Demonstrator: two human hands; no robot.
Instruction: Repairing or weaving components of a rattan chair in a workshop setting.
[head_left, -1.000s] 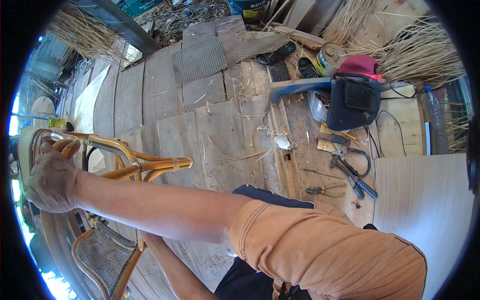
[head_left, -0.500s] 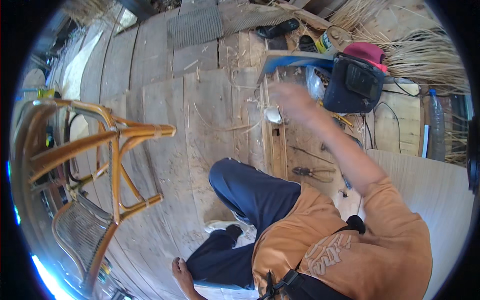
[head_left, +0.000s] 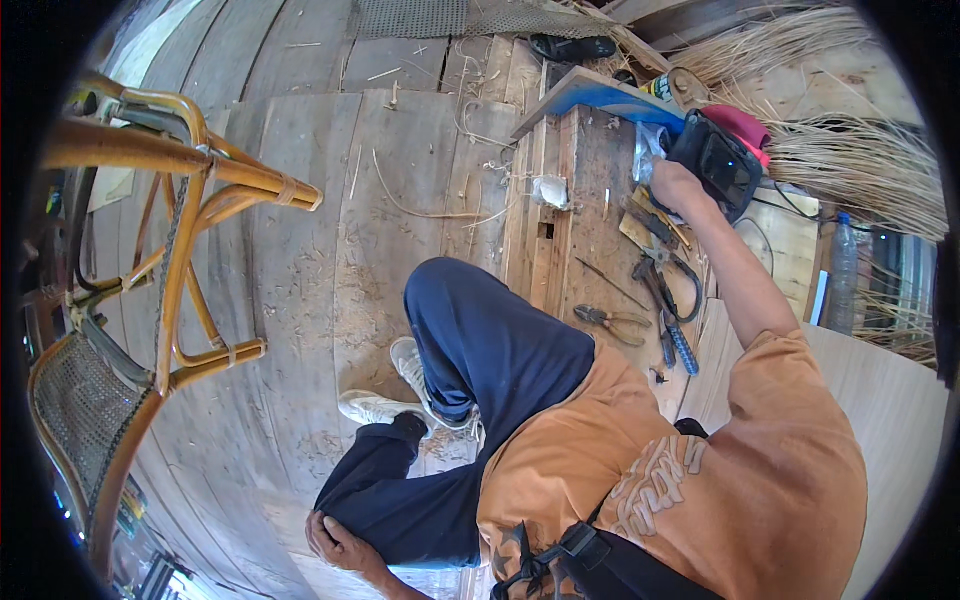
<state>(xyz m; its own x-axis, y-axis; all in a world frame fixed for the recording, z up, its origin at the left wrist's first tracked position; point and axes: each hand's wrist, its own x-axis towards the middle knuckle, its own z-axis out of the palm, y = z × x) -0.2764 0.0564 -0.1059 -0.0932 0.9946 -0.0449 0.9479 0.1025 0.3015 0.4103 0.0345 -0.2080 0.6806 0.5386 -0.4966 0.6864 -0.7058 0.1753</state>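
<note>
My right hand (head_left: 682,190) reaches over the workbench (head_left: 590,240), touching or almost touching a clear plastic bag (head_left: 650,142). Its fingers look curled and are mostly hidden, so what they hold cannot be made out. Beside it stands a dark bag (head_left: 722,160) with a black panel. Below the hand lie a hammer (head_left: 655,285) and other tools, one with a blue grip (head_left: 684,348). Pliers (head_left: 612,320) and a thin rod (head_left: 612,283) rest closer to me. My left hand (head_left: 342,545) lies on my bent knee, fingers loosely spread and holding nothing.
A rattan chair frame (head_left: 190,250) with a woven seat stands at left. A white lump (head_left: 549,191) sits on the bench edge. Bundles of cane strips (head_left: 850,140), a tin (head_left: 685,87) and a plastic bottle (head_left: 842,270) are at right. Shavings litter the plank floor (head_left: 310,240).
My right hand has moved rightward from above the white lump to the plastic bag. My left hand has come to rest on my knee. The view has shifted, and both shoes now show.
</note>
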